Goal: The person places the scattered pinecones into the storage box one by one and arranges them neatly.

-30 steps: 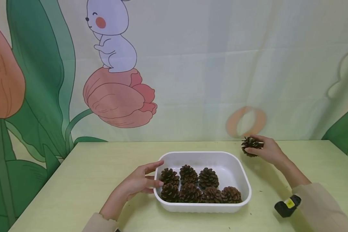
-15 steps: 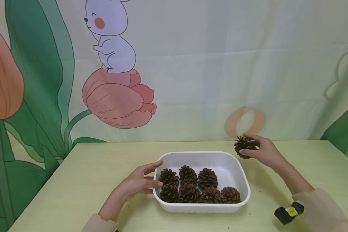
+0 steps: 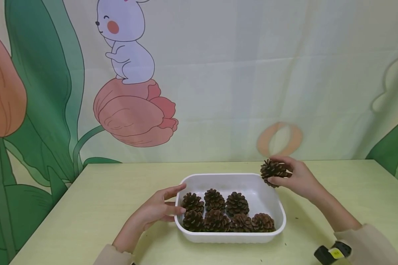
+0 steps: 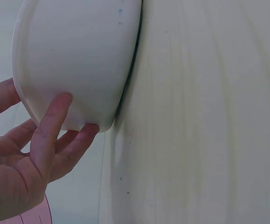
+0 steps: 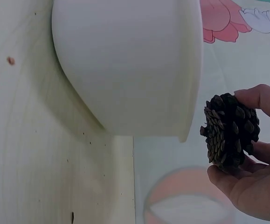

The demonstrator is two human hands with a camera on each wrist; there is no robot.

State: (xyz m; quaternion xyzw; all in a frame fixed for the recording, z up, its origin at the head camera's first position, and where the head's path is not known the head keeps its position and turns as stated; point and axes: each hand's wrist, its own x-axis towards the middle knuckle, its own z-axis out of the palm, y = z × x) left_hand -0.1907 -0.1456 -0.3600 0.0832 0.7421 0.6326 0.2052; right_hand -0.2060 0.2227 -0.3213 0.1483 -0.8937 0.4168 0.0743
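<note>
A white plastic basin [image 3: 230, 238] stands on the table with several brown pine cones [image 3: 217, 221] inside, gathered toward its near and left sides. My left hand [image 3: 162, 206] holds the basin's left end, thumb over the rim; the left wrist view has its other fingers [image 4: 55, 109] against the outer wall. Just over the far right corner of the rim, my right hand [image 3: 298, 176] grips one more pine cone [image 3: 272, 172]. In the right wrist view that pine cone [image 5: 232, 130] sits between thumb and fingers, above the level of the rim.
The pale yellow table [image 3: 103, 206] runs back to a cloth backdrop [image 3: 219, 92] printed with a rabbit and flowers. Small dark crumbs [image 3: 286, 244] lie right of the basin. A black wrist device [image 3: 333, 253] hangs by the right sleeve [image 3: 368, 243].
My right hand has carried its pine cone leftward from beyond the basin's right side to over the rim's far right corner. The left hand and the basin stay put.
</note>
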